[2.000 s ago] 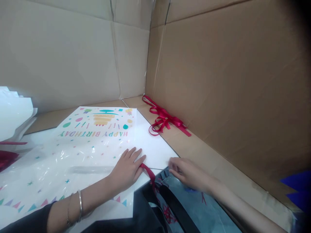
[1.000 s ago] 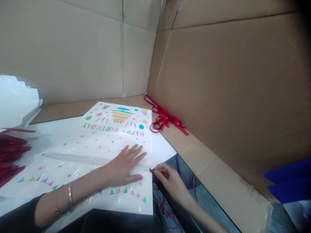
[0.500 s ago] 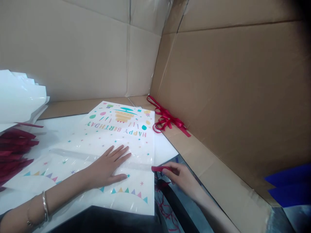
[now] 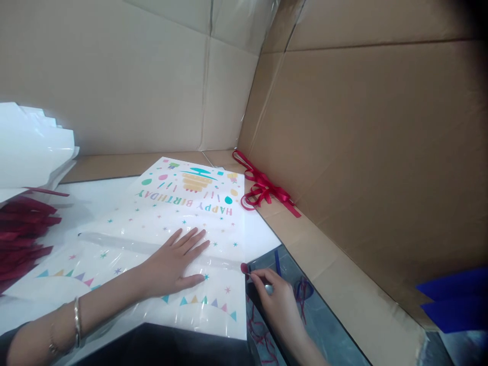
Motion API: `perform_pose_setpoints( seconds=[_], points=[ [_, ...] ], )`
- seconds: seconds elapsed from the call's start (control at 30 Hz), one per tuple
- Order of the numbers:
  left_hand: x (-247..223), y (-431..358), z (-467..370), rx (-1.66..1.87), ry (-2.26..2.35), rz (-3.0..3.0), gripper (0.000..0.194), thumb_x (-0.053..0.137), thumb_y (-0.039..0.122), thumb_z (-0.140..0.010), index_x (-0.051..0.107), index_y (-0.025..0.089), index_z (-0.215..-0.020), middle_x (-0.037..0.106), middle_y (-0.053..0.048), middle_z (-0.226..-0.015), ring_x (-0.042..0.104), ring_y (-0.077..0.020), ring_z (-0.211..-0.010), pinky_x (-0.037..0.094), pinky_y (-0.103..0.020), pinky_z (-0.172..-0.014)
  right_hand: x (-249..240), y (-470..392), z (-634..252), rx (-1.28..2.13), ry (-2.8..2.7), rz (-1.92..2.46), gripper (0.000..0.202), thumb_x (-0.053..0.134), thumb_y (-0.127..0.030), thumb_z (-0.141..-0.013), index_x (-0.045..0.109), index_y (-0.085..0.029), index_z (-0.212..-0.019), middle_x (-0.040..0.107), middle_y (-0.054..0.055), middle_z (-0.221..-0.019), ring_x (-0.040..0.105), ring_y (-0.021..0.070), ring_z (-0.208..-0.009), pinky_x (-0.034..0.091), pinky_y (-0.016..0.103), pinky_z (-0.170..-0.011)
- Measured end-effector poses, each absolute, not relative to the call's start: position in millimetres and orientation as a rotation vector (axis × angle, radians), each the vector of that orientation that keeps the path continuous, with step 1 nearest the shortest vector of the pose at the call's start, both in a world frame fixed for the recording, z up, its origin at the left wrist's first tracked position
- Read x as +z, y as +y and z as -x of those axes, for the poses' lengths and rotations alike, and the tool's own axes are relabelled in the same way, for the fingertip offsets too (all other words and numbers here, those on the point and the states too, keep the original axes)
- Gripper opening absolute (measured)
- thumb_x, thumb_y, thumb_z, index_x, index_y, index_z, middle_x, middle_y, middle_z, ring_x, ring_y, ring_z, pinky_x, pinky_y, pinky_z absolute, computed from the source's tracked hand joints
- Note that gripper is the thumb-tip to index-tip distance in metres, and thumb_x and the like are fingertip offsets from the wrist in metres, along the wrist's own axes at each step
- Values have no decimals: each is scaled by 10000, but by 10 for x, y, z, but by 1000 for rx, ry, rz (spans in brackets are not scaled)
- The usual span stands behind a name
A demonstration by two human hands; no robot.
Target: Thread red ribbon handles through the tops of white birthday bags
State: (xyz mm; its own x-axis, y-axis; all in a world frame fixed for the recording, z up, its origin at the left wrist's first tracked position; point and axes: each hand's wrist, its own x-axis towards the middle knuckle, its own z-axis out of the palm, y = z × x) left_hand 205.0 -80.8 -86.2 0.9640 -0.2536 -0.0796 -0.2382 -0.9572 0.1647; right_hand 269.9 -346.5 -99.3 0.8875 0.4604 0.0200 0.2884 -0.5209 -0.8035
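My left hand (image 4: 179, 262) lies flat with fingers spread on a glossy white plastic bag (image 4: 145, 274) printed with "HAPPY BIRTHDAY", stars and bunting, upside down to me. At the bag's right edge a short dark red ribbon end (image 4: 244, 267) sticks out. Beside it my right hand (image 4: 276, 300) is pinched closed, thumb and forefinger almost at the ribbon. Something thin runs from these fingertips towards the ribbon, and a small silvery rounded thing (image 4: 269, 289) shows by the fingers; what exactly they hold is hidden.
Dark red ribbon strips (image 4: 26, 239) and a stack of white bags (image 4: 34, 147) lie at the left. A tangle of red ribbon (image 4: 267, 190) rests in the corner. Cardboard walls (image 4: 362, 152) rise behind and right. Blue strips (image 4: 453, 300) hang at far right; ribbon scraps lie below the table.
My right hand has come down and turned, and the length of red ribbon it pinched no longer shows, only a short end at the bag's edge. My left hand has stayed flat.
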Motion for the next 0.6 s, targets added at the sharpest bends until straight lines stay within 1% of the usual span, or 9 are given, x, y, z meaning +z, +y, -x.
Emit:
perform_pose_setpoints(
  seconds=[0.13, 0.2, 0.27, 0.3, 0.37, 0.43, 0.47, 0.53, 0.6],
  points=[
    [-827, -964, -2076, -201, -323, -2936, 713, 255, 652, -881, 253, 219, -1448, 107, -66, -1518, 83, -287, -1402, 91, -517, -1118, -1074, -3386, -2684, 193, -366, 2060, 300, 490, -414, -855, 643, -159, -821, 678, 98, -864, 630, 241, -822, 482, 324, -742],
    [-824, -1049, -2080, -210, -296, -2922, 716, 258, 644, -884, 257, 202, -1447, 99, -82, -1517, 69, -295, -1402, 83, -532, -1114, -1137, -3381, -2666, 216, -203, 2005, 386, 508, -479, -833, 617, -138, -977, 688, 115, -887, 644, 255, -842, 500, 330, -746],
    [-841, -1142, -2070, -203, -283, -2896, 732, 267, 643, -882, 252, 179, -1448, 99, -107, -1514, 58, -304, -1400, 74, -545, -1111, -1198, -3386, -2632, 231, -113, 1987, 560, 469, -554, -836, 506, -119, -1187, 681, 136, -945, 648, 262, -871, 510, 335, -745],
    [-854, -1195, -2061, -193, -281, -2877, 740, 272, 646, -879, 250, 173, -1448, 101, -118, -1513, 49, -308, -1400, 66, -552, -1109, -1220, -3389, -2613, 234, -97, 1998, 636, 428, -590, -842, 434, -114, -1264, 661, 156, -1011, 642, 265, -900, 511, 338, -748],
    [-885, -1316, -2050, -154, -284, -2823, 754, 276, 663, -869, 250, 178, -1446, 108, -128, -1513, 25, -325, -1396, 45, -573, -1102, -1243, -3395, -2592, 234, -104, 2057, 732, 347, -646, -846, 345, -100, -1334, 576, 204, -1167, 606, 280, -998, 502, 345, -778],
    [-904, -1438, -2056, -102, -287, -2760, 767, 279, 685, -855, 233, 203, -1450, 119, -122, -1516, 6, -345, -1392, 32, -597, -1091, -1235, -3399, -2612, 224, -112, 2161, 801, 309, -684, -831, 299, -89, -1368, 507, 230, -1232, 576, 306, -1039, 494, 362, -782],
    [-904, -1487, -2064, -83, -290, -2732, 770, 286, 687, -853, 214, 212, -1455, 124, -120, -1517, 10, -348, -1391, 38, -600, -1091, -1222, -3401, -2641, 210, -119, 2223, 830, 309, -696, -821, 273, -89, -1387, 506, 233, -1217, 579, 318, -1019, 490, 375, -769],
    [-880, -1528, -2058, -63, -301, -2693, 737, 311, 642, -873, 193, 208, -1458, 141, -126, -1516, 58, -335, -1394, 103, -567, -1104, -1186, -3407, -2725, 186, -150, 2308, 848, 334, -704, -805, 261, -107, -1403, 545, 215, -1123, 605, 319, -916, 483, 388, -725],
    [-836, -1458, -1969, -29, -296, -2706, 600, 340, 501, -917, 260, 202, -1432, 209, -112, -1504, 139, -296, -1393, 169, -510, -1116, -1147, -3421, -2827, 193, -178, 2308, 803, 387, -691, -788, 345, -131, -1362, 580, 173, -1013, 612, 290, -815, 480, 369, -681]
  ],
)
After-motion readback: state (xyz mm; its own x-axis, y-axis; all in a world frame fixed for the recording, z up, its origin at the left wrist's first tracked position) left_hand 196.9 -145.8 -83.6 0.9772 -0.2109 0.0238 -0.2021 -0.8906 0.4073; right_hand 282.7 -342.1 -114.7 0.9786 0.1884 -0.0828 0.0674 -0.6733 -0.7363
